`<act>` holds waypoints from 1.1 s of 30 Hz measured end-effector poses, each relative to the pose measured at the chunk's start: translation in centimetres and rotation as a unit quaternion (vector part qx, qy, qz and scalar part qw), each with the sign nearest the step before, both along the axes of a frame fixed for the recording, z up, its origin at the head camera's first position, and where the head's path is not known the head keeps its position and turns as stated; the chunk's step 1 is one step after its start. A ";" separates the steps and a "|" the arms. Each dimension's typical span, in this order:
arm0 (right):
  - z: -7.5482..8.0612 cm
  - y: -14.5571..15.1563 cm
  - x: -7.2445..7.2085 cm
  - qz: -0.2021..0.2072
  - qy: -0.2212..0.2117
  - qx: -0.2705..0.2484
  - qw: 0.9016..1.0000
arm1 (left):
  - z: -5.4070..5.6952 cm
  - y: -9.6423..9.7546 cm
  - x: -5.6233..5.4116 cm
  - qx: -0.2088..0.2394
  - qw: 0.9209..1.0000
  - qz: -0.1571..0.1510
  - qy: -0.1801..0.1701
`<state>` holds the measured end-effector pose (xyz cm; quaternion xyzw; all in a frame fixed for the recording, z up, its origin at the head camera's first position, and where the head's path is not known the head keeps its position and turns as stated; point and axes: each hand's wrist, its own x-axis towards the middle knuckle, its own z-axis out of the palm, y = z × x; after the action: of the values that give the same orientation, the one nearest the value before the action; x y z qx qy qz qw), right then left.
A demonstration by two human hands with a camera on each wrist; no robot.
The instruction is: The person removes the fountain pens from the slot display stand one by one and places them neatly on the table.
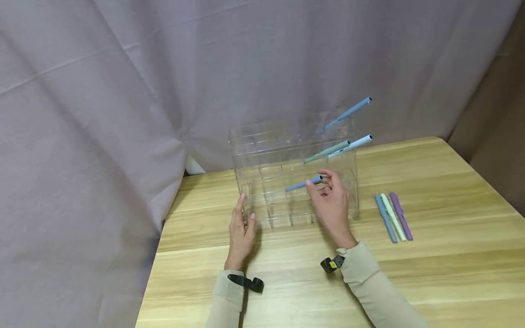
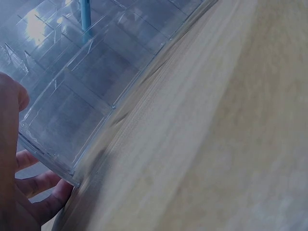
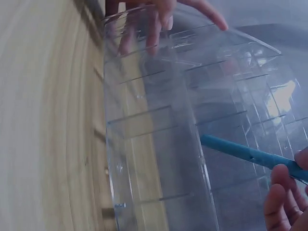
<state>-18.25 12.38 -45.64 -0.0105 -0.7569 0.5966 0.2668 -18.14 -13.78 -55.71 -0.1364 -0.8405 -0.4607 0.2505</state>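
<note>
My left forearm (image 1: 227, 296) reaches straight in from the near side, its left grip (image 1: 239, 232) pointing far with fingers extended and thumb apart, while my right forearm (image 1: 379, 291) slants leftward from the near right, its right grip (image 1: 333, 205) farther in, thumb and bent fingers pinching.

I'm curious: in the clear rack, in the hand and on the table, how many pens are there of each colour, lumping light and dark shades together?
Blue pens: 4
Green pens: 2
Purple pen: 1
Total: 7
</note>
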 end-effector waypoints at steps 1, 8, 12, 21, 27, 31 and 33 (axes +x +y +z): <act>0.2 0.1 0.2 -0.003 0.005 -0.021 1.000 | 0.0 0.0 0.0 -0.002 1.000 0.001 0.001; 4.3 3.5 2.3 -0.015 0.204 -0.369 0.907 | 0.0 0.1 0.3 0.000 1.000 -0.003 -0.009; 6.3 8.8 3.7 0.001 0.231 -0.588 0.776 | 0.2 0.4 0.3 0.004 1.000 -0.006 -0.023; 0.9 19.0 4.1 -0.132 -0.064 -0.385 0.911 | 0.1 0.3 0.3 -0.001 1.000 -0.008 -0.016; -3.9 20.5 4.4 -0.183 -0.205 -0.118 0.954 | 0.2 0.3 0.2 0.000 1.000 -0.011 -0.020; -5.5 20.9 4.1 -0.178 -0.165 -0.170 0.955 | 0.1 0.2 0.3 0.002 1.000 -0.007 -0.013; -5.9 21.3 4.0 -0.178 -0.154 -0.199 0.951 | 0.1 0.2 0.4 0.004 1.000 -0.004 -0.011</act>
<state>-14.27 33.67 -51.51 -0.2896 -0.6404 0.6692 0.2412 -17.73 -13.54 -55.58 -0.1335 -0.8406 -0.4669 0.2397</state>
